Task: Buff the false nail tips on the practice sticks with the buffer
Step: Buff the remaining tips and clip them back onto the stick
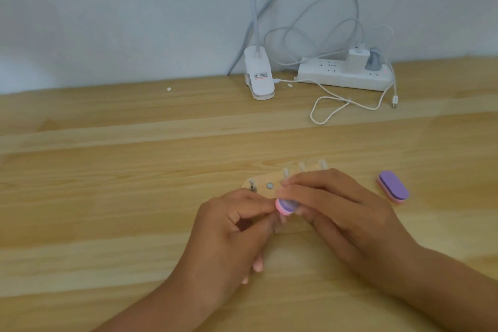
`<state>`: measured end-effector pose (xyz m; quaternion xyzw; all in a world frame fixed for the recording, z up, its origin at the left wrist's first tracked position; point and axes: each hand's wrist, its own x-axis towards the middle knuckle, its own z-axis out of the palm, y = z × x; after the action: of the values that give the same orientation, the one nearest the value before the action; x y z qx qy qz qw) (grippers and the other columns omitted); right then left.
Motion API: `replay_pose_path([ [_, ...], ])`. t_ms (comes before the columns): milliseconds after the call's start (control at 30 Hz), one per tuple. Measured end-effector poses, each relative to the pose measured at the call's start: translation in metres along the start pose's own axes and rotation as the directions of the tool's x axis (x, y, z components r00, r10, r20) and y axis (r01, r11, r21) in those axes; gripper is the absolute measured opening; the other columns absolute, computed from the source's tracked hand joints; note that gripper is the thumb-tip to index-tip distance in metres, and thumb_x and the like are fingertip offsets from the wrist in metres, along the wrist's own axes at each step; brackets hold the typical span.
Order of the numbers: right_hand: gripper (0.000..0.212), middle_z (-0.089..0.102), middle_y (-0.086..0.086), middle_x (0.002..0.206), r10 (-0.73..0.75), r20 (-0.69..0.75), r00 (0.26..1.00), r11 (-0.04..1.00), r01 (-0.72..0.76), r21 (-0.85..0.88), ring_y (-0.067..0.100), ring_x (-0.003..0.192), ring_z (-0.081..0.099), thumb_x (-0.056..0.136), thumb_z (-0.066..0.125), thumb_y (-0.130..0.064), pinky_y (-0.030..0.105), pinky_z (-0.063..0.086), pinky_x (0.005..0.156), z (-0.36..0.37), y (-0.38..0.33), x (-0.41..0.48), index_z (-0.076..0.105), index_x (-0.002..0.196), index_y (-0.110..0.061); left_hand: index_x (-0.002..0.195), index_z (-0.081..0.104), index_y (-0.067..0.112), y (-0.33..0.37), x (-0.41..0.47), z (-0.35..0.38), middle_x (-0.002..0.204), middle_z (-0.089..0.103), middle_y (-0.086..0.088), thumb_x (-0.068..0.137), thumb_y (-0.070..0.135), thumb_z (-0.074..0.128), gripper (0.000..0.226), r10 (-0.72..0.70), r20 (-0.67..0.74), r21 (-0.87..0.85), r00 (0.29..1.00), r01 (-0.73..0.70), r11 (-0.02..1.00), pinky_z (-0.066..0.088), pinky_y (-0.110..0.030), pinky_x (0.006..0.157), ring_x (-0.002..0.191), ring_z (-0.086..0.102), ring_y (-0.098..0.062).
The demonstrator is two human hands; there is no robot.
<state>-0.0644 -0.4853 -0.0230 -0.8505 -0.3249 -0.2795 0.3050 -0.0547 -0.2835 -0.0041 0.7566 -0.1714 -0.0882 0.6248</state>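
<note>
On the near half of the wooden table (pixel 107 197), a little right of centre, I have both hands meeting over the work. The right hand (pixel 334 213) comes in from the near right with its fingers curled over the small buffer (pixel 285 206), a pink-and-purple block of which only the rounded left end shows beneath the fingertips; that hand grips it. The left hand (pixel 234 226) comes in from the near left, fingers curled in and thumb and forefinger brought together right against the buffer's pink edge. The view is blurred there, so I cannot tell whether they pinch the buffer itself or a stick hidden beneath it. Just beyond the hands lies a pale wooden holder (pixel 265 182), partly covered by the right hand's fingers, with a small round metal stud on its face. Three clear nail tips (pixel 301 166) stand up in a row along its far edge, just past the right hand's knuckles. A second buffer (pixel 393 186), purple on top and pink below, lies flat on the table to the right of the right hand, apart from it. Far back against the wall sit a white clip lamp (pixel 259 75) and a white power strip (pixel 342 74) with a charger (pixel 355 59) plugged in, and a white cable (pixel 336 108) loops loosely across the table in front of them.
</note>
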Motion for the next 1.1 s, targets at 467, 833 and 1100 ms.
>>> replay_pose_path([
  [467, 0.024, 0.069, 0.012, 0.114, -0.065, -0.049, 0.997, 0.998, 0.065, 0.012, 0.022, 0.106, 0.066, 0.098, 0.057, 0.002, 0.033, 0.054, 0.089, -0.0034, 0.0009, 0.0017, 0.073, 0.115, -0.003, 0.083, 0.08, 0.03, 0.0074, 0.0031, 0.0032, 0.084, 0.065, 0.004, 0.073, 0.041, 0.07, 0.017, 0.012, -0.001, 0.003, 1.0, -0.012, 1.0, 0.036, -0.021, 0.033, 0.034, 0.051, -0.012],
  [833, 0.034, 0.068, 0.01, 0.115, -0.092, -0.088, 0.992, 0.996, 0.091, -0.016, 0.02, 0.111, 0.065, 0.087, 0.067, 0.009, 0.033, 0.053, 0.091, 0.0, 0.0053, -0.0026, 0.07, 0.118, -0.005, 0.086, 0.08, 0.03, 0.007, 0.0024, 0.0003, 0.087, 0.065, 0.004, 0.077, 0.037, 0.07, 0.015, 0.013, 0.012, -0.04, 1.0, -0.012, 0.999, 0.033, -0.017, 0.033, 0.034, 0.049, -0.012],
  [1100, 0.029, 0.069, 0.01, 0.112, -0.1, -0.088, 0.991, 0.995, 0.1, -0.003, 0.021, 0.105, 0.067, 0.09, 0.063, 0.003, 0.031, 0.053, 0.088, -0.0019, 0.0044, -0.0011, 0.068, 0.117, -0.006, 0.087, 0.08, 0.027, 0.0079, 0.0035, -0.0011, 0.08, 0.065, 0.005, 0.08, 0.028, 0.071, 0.012, -0.018, 0.05, -0.082, 0.999, 0.022, 0.996, 0.03, -0.013, 0.035, 0.036, 0.048, -0.013],
])
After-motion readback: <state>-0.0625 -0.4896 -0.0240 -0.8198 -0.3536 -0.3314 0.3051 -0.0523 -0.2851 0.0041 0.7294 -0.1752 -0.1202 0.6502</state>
